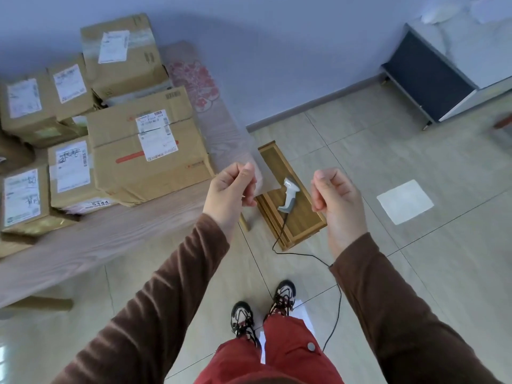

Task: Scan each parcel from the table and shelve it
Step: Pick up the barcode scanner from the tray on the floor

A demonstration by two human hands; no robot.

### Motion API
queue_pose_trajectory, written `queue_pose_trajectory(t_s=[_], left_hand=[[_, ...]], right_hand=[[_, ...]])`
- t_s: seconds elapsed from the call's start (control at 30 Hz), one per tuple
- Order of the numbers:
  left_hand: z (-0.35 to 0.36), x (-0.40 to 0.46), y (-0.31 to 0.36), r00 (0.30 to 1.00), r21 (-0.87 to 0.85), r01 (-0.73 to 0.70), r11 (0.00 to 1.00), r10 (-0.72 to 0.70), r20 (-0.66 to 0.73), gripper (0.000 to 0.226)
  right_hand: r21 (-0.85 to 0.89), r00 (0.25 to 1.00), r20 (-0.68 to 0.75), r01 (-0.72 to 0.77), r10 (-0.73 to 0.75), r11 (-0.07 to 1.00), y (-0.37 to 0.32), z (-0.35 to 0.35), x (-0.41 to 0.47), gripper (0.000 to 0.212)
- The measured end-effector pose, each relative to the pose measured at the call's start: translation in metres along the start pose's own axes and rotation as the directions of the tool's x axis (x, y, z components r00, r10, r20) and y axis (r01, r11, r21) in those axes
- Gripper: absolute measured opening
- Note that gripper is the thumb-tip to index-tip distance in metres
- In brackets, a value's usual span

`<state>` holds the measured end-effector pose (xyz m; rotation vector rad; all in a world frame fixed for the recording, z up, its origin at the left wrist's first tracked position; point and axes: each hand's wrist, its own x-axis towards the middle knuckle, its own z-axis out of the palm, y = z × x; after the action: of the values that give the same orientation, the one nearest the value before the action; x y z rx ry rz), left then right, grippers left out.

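Below both curled hands (pixel 282 192), scanner (pixel 288 196) rests on stool (pixel 300 220).

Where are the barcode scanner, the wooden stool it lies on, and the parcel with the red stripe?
barcode scanner (pixel 288 195): head view, on its grey-white handle.
wooden stool (pixel 307 220): head view, on its bare slatted top.
parcel with the red stripe (pixel 116 128): head view, on its cardboard top.

Soft even daylight, slight motion blur, wide-angle edges bowed.

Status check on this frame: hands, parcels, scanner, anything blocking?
Left hand and right hand curled, holding nothing. Parcels untouched on table. Scanner on wooden stool. Nothing blocking.
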<state>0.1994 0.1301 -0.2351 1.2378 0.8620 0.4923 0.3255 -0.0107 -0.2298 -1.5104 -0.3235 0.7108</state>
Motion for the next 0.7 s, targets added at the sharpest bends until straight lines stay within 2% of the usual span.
queue_pose_trajectory(t_s=[0.23,0.57,0.7], left_hand=[[0.048,0.07,-0.035,0.988,0.075,0.149,0.986,-0.146,-0.042,0.035],[0.085,0.156,-0.078,0.962,0.141,0.273,0.952,-0.268,-0.051,0.032],[0.104,0.191,-0.107,0.936,0.078,0.352,0.933,-0.348,-0.058,0.027]], right_hand=[[-0.077,0.986,-0.069,-0.157,0.152,0.985,0.035,-0.037,0.074,0.025],[-0.127,0.955,-0.151,-0.275,0.255,0.953,0.079,-0.056,0.158,0.019],[-0.107,0.937,-0.185,-0.319,0.296,0.942,0.109,-0.058,0.188,0.022]])
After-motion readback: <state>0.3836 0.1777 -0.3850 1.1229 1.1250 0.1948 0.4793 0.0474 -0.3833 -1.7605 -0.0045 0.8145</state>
